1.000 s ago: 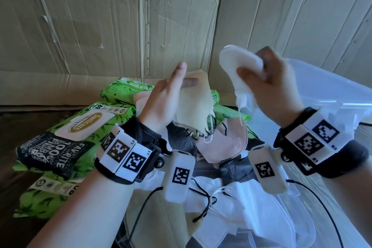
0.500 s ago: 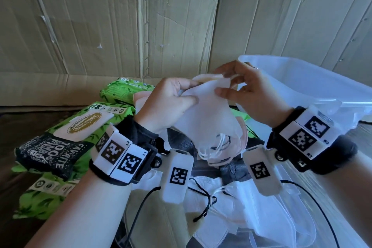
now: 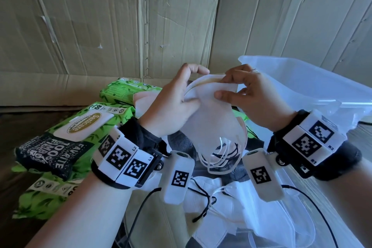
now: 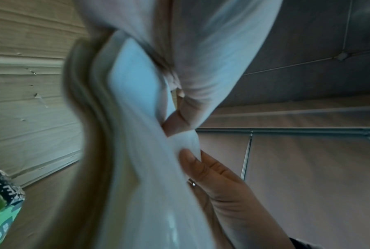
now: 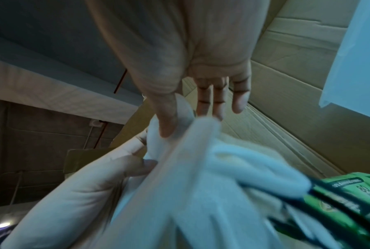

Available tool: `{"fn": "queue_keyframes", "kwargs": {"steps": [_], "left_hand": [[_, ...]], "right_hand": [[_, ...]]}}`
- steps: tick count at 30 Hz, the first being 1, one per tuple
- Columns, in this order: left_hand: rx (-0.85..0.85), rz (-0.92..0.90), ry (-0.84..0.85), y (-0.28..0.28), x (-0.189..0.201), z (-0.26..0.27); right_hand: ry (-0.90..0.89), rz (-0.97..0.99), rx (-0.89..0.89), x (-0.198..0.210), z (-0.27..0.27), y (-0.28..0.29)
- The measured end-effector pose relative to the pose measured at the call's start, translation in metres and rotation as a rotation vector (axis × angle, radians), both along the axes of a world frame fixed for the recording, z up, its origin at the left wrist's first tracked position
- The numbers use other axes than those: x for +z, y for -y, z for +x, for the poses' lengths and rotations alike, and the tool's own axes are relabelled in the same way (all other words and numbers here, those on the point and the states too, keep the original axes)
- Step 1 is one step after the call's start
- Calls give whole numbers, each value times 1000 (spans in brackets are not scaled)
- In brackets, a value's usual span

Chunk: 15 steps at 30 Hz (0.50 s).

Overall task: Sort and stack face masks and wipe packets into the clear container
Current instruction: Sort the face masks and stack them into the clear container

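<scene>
- White masks [image 3: 211, 119], a small stack, are held up between both hands, ear loops dangling.
- Left hand [image 3: 173, 110] grips the stack's left edge, fingers curled round it.
- Right hand [image 3: 255, 102] pinches the top right edge, thumb in front.
- Loose masks [image 3: 241, 213] lie below.
- Green wipe packs [image 3: 80, 133] sit left.
- Clear container [image 3: 314, 90] stands right, behind the right hand.

Creased cardboard sheets [image 3: 120, 26] form the back wall, above a dark wooden floor [image 3: 8, 177].
</scene>
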State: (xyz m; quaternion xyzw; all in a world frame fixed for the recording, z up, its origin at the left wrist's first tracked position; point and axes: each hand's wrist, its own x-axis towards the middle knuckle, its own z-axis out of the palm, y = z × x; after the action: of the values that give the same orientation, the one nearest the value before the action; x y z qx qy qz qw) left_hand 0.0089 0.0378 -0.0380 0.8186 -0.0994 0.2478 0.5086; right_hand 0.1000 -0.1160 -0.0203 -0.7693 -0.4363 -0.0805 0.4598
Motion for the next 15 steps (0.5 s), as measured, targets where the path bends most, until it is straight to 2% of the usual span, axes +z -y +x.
{"fn": "queue_keyframes", "kwargs": {"steps": [6, 10, 15], "left_hand": [[-13, 20, -50, 12, 1, -1], [12, 49, -27, 12, -3, 0], [145, 56, 49, 8, -4, 4]], "right_hand": [[-183, 120, 45, 0, -9, -5], [-274, 153, 98, -3, -11, -5], [-390, 89, 131, -5, -8, -1]]}}
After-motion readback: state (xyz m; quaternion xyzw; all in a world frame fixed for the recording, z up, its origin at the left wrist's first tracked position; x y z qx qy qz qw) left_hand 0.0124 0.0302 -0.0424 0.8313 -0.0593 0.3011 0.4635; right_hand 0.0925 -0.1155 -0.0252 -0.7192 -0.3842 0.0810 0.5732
